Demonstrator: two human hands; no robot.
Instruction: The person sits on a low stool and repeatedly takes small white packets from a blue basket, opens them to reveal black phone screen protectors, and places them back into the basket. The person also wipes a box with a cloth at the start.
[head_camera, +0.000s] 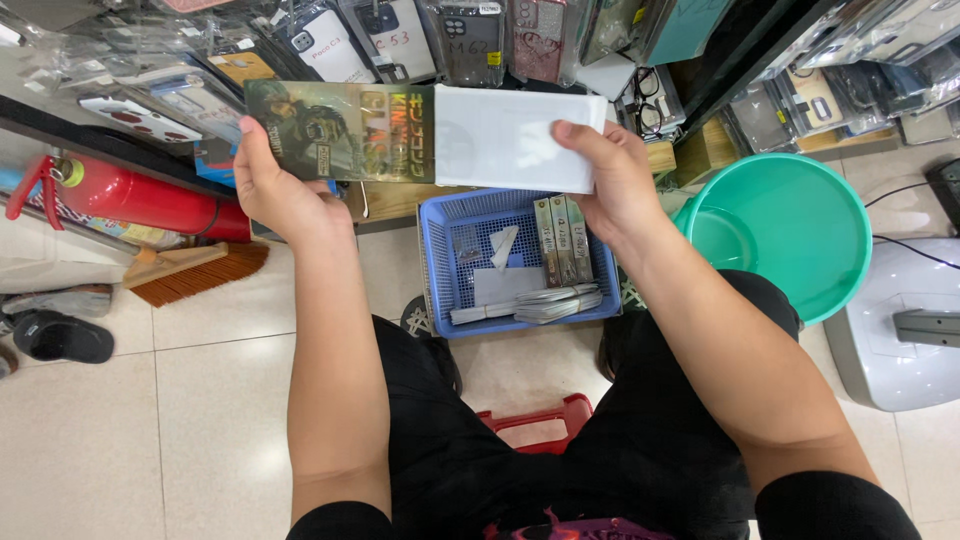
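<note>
Glossy card of the printed sleeve is lying crosswise, its long axis running between the hands, the left hand pinching it while the right hand is gripping the white inner packet above the blue basket.

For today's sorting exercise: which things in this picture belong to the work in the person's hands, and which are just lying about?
In hand:
- left hand on the printed sleeve
- right hand on the white inner packet
- blue basket holding similar slim boxes

Lying about:
- green bucket
- red fire extinguisher
- hand broom
- hanging phone cases
- black shoe
</note>
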